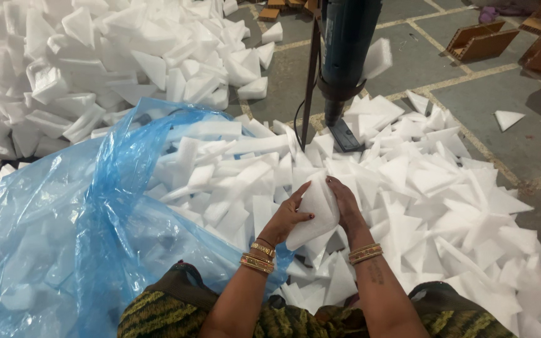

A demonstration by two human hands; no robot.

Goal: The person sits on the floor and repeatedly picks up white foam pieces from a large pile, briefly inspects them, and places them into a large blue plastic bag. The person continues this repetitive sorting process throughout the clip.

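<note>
A white foam piece (313,213), roughly triangular, is held up between both hands just above a heap of flat white foam offcuts (433,206). The left hand (288,216) grips its left edge; the right hand (344,203) curls around its right side. A blue plastic bag (95,213) lies left. A dark blue heat tool (344,56) stands behind.

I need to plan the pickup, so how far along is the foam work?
Done: a big stack of folded foam corners at upper left. In hand: left hand and right hand grip one foam piece. Left: a large heap of flat foam sheets; blue plastic bag lies open.
</note>
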